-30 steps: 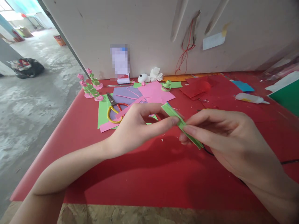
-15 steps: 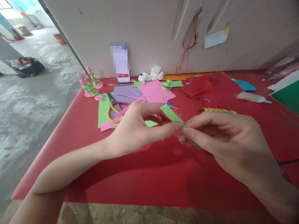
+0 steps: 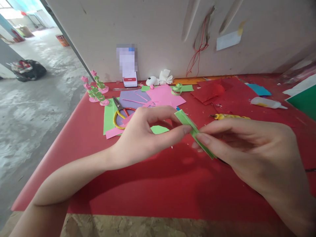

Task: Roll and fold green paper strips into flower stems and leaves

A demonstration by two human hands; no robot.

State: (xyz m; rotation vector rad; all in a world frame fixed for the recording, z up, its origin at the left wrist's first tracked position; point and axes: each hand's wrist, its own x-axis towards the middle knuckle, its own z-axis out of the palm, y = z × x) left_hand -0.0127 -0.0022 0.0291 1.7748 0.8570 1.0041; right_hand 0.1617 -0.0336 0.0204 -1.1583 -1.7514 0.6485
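Observation:
A folded strip of green paper (image 3: 183, 117) is held above the red table between both hands, slanting down to the right. My left hand (image 3: 150, 131) pinches its upper half between thumb and fingers. Lower down, the thumb and fingertips of my right hand (image 3: 242, 141) grip the same strip. Behind the left hand lie scissors (image 3: 118, 113) with yellow and red handles, on purple and green paper. A sheet of pink paper (image 3: 164, 97) rests farther back, with a curled green paper strip (image 3: 176, 89) on it.
Small pink and green paper flowers (image 3: 95, 90) stand at the table's back left. A phone (image 3: 128, 65) leans on the wall. Toward the right lie a yellow-handled tool (image 3: 230, 116), a glue bottle (image 3: 268, 103), red paper (image 3: 209, 90) and a blue scrap (image 3: 259, 89).
Both hands still pinch the green strip, which has shifted slightly to the right. My right hand has moved a little to the right, and the strip's folded face shows more.

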